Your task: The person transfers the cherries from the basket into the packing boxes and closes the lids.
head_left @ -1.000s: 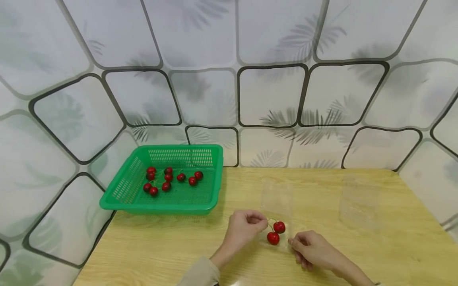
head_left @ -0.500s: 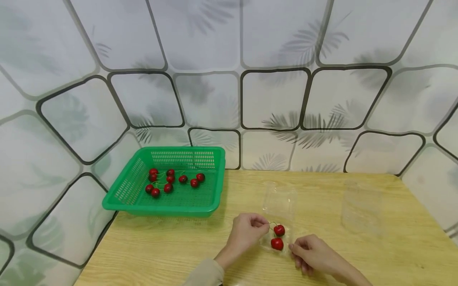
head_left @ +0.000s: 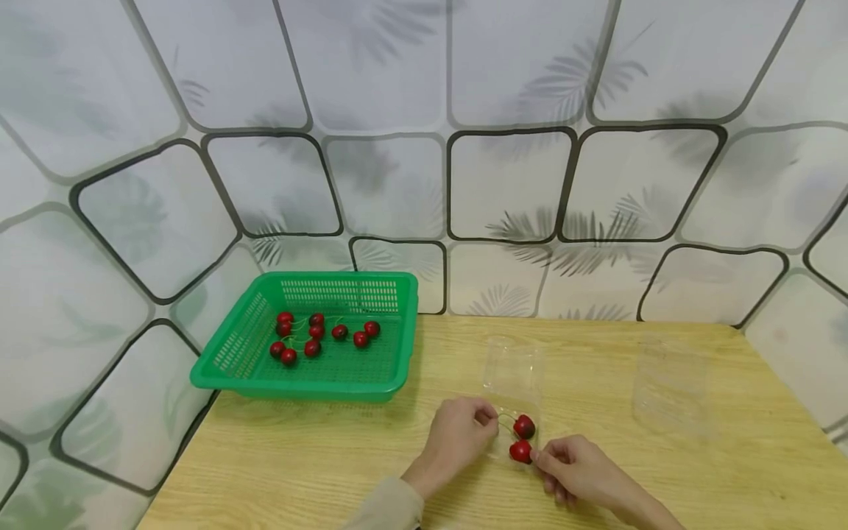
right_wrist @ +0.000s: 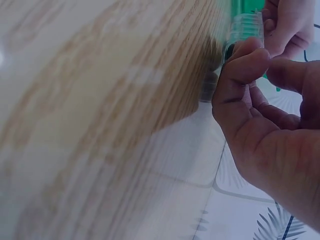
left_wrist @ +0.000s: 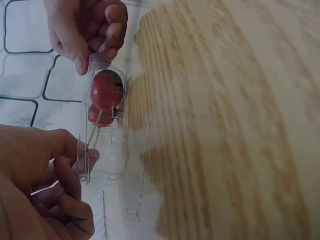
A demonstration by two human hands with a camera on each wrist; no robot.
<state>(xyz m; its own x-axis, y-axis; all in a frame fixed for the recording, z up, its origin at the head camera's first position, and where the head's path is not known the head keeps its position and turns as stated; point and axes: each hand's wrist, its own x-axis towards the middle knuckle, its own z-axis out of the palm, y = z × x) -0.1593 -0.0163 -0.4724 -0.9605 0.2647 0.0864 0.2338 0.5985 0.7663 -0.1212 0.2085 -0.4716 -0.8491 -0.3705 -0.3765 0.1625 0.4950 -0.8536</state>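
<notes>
While both hands (head_left: pixel 503 445) pinch clear box (head_left: pixel 513 383), 2 cherries (head_left: pixel 522 439) shifted right.

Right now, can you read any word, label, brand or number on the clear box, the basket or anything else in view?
None: no readable text in any view.
Clear box: bare plastic, no label showing.
Green basket: plain mesh, no marking.
Wall: only leaf and tile pattern.
Table: wood grain only.

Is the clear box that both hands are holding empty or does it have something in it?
Not empty: the clear box holds two red cherries at its near end.
</notes>
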